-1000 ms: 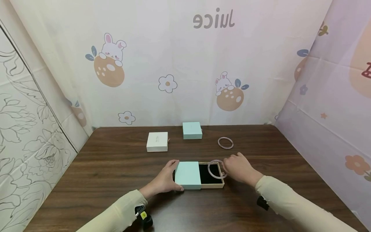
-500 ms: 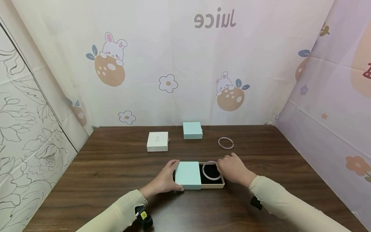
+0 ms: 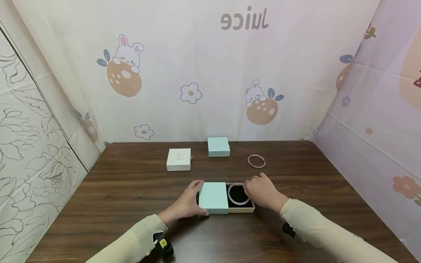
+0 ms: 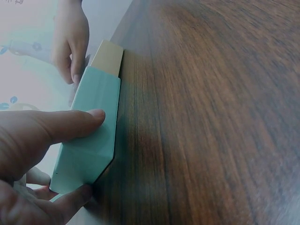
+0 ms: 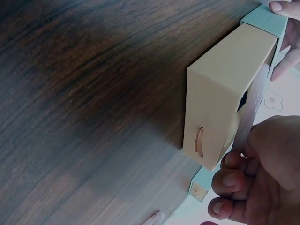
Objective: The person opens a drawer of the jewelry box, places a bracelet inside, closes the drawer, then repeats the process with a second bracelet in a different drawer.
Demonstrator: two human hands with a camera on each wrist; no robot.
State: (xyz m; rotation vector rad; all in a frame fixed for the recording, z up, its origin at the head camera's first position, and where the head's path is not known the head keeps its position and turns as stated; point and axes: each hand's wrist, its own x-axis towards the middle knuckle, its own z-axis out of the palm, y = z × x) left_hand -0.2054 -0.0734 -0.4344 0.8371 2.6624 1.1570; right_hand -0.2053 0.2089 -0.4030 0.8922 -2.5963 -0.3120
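Observation:
My left hand (image 3: 185,202) grips the left end of a mint-green jewelry box (image 3: 213,197), thumb along its near side in the left wrist view. The box's cream drawer (image 3: 241,210), lined in black, is slid partway out to the right. A pale lilac bangle (image 3: 239,204) lies over the drawer, its right side pinched by my right hand (image 3: 263,191). In the right wrist view the bangle (image 5: 252,105) slants down into the drawer's opening, and a small ribbon tab (image 5: 199,142) shows on the drawer's end.
Behind stand a white box (image 3: 178,159) with small lettering and a second mint box (image 3: 218,147). Another lilac bangle (image 3: 256,167) lies on the table at the back right. A printed curtain (image 3: 210,73) hangs along the wooden table's (image 3: 131,190) back edge.
My right hand has moved left with the bangle, which went from overlapping the drawer's right end to lying over its black lining. The left hand and box have stayed put.

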